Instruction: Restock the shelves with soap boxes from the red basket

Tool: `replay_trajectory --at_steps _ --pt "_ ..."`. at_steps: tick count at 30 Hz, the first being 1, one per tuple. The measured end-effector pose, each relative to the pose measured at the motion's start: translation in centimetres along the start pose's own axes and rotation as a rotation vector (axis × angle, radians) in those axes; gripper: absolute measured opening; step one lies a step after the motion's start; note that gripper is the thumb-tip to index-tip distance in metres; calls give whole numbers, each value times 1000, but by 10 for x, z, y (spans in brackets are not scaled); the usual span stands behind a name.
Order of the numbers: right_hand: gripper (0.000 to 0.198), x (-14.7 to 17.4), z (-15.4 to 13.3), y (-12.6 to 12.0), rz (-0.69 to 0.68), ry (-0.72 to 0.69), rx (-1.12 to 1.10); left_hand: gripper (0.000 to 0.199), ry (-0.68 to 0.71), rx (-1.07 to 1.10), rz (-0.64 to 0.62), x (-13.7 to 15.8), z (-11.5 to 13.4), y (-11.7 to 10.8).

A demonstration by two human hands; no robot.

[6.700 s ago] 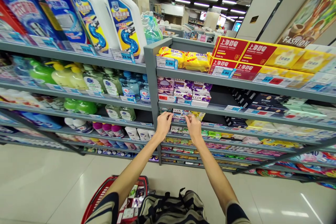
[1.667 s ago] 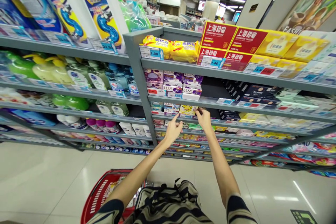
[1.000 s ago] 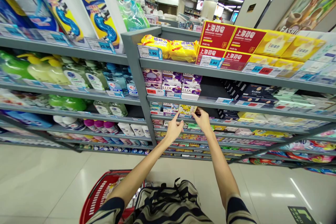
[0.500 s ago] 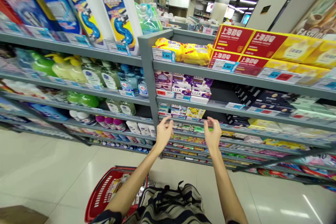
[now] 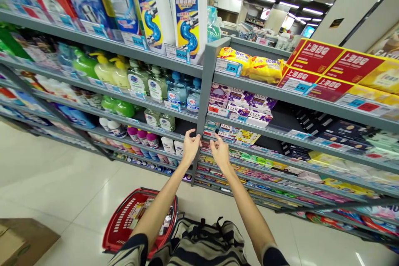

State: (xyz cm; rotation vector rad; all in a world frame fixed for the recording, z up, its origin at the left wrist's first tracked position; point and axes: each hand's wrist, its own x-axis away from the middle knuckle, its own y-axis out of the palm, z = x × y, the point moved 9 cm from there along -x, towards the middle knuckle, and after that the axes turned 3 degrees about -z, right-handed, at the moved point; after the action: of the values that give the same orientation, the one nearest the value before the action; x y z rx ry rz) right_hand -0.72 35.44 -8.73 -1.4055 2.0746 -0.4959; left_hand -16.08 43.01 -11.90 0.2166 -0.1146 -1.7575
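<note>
My left hand (image 5: pixel 190 148) is held out in front of the shelf upright, its fingers curved and thumb apart, with nothing in it. Close to its right, my right hand (image 5: pixel 220 152) is raised too, fingers bent and apart, also holding nothing. A small gap separates the two hands. Just beyond my right hand sit boxed soaps, among them a yellow patterned box (image 5: pixel 247 136); purple and white LUX soap boxes (image 5: pixel 260 115) stand one shelf higher. White bottles (image 5: pixel 168 145) stand to the left of my left hand.
A red shopping basket (image 5: pixel 109 232) with packages inside stands on the floor by my left arm. A cardboard box (image 5: pixel 40 237) lies at lower left. Drain cleaner bottles (image 5: pixel 189 12), pump bottles (image 5: pixel 104 70), yellow soap packs (image 5: pixel 266 69) and red soap boxes (image 5: pixel 314 55) fill the upper shelves.
My two hands have come closer together, the right one moving left. The view has turned left, so the shelves sit farther right and more of the cardboard box shows.
</note>
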Motion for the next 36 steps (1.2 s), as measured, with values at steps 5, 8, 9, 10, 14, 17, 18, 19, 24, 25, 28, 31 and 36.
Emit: replay_trajectory --at_steps 5,8,9,10,14,17,18,19,24,25,28,31,36 --pt "64 0 5 13 -3 33 -10 80 -110 18 -208 -26 -8 6" --pt "68 -2 7 17 -4 54 -17 77 -126 15 -251 -30 -11 10" --pt "68 -2 7 18 -6 59 -16 75 -124 13 -252 -30 -11 10" --pt "69 -3 7 18 -8 63 -14 72 -120 10 -253 -30 -11 10" --pt "68 -2 8 17 -4 73 -9 60 -113 -6 -268 -31 -13 10" --pt "67 0 8 18 -10 63 -11 62 -114 -14 -267 -33 -16 9" --pt "67 1 8 18 -11 56 -13 63 -114 -16 -266 -34 -17 9" --pt "67 1 8 19 -9 49 -16 63 -113 -18 -266 -35 -18 9" --pt "68 2 7 18 14 36 -50 62 -90 -33 -261 -39 -17 6" --pt "68 3 7 17 25 30 -60 65 -80 -34 -260 -39 -15 5" --pt "64 7 5 5 97 -5 -71 76 -49 -26 -265 -38 -6 4" --pt "61 9 1 -9 149 -30 -24 82 -39 -15 -296 -38 0 6" --pt "64 -5 -15 -9 55 -44 206 78 -57 -6 -353 -40 1 15"
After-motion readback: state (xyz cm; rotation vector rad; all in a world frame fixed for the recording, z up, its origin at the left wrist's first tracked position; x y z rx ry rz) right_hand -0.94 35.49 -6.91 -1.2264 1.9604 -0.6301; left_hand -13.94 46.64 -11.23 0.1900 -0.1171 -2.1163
